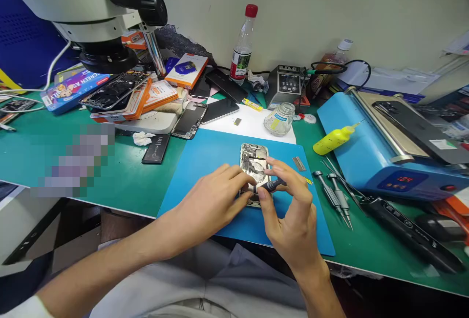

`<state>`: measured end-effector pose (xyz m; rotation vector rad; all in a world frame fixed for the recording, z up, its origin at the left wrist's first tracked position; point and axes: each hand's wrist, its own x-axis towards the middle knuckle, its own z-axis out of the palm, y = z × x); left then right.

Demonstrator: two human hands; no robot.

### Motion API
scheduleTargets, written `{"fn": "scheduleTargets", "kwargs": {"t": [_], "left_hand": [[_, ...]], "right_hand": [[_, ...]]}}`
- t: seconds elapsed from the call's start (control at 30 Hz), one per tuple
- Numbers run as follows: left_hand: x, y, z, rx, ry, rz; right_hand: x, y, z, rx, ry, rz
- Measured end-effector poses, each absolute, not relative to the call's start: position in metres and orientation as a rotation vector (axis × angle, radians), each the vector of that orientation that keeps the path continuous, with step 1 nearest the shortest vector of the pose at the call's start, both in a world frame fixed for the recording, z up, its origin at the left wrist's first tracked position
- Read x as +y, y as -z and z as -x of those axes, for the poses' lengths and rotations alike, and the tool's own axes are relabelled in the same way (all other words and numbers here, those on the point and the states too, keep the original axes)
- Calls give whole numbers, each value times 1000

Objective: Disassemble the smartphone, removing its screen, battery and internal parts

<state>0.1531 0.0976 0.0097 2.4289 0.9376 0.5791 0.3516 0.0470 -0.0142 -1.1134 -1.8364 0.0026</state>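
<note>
An opened phone (pixel 257 154) lies on the blue mat (pixel 205 161), its inner parts and a round pale coil showing. My left hand (pixel 216 193) reaches over the phone's lower left side, thumb and fingertips pinched close together near a small dark piece. Whether they grip that piece is hard to see. From the right, my right hand (pixel 293 205) holds a dark, ribbed, slim tool (pixel 271 185) between thumb and fingers, its end close to my left fingertips. The fingers hide the lower part of the phone.
Two screwdrivers (pixel 335 196) and tweezers lie right of the mat, near a blue heating plate (pixel 366 157) and yellow squeeze bottle (pixel 333 139). A glass jar (pixel 279 120) stands behind. Phone parts and boxes are piled left, under a microscope (pixel 106 20). A battery (pixel 156 149) lies nearby.
</note>
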Motion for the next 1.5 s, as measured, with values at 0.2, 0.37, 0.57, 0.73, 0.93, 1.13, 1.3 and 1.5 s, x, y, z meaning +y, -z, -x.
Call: {"fn": "scheduleTargets", "kwargs": {"t": [0.2, 0.37, 0.57, 0.73, 0.93, 1.13, 1.3, 1.5], "left_hand": [[106, 6, -154, 938, -682, -2197], [104, 10, -150, 934, -719, -2195], [102, 11, -152, 910, -716, -2229], [102, 10, -152, 893, -697, -2234], [98, 4, -155, 939, -665, -2303], [97, 3, -165, 1026, -583, -2375], [95, 9, -165, 1018, -667, -2362], [93, 14, -158, 999, -830, -2230]], "right_hand": [[48, 16, -353, -1841, 36, 1172], [48, 17, -353, -1835, 4, 1226], [47, 17, -351, -1860, 85, 1186], [48, 16, -352, -1851, 39, 1201], [47, 15, -350, -1746, -91, 1221], [47, 16, -348, -1725, -31, 1282], [44, 14, -349, -1559, -196, 1240], [36, 19, -350, -1566, -46, 1272]]}}
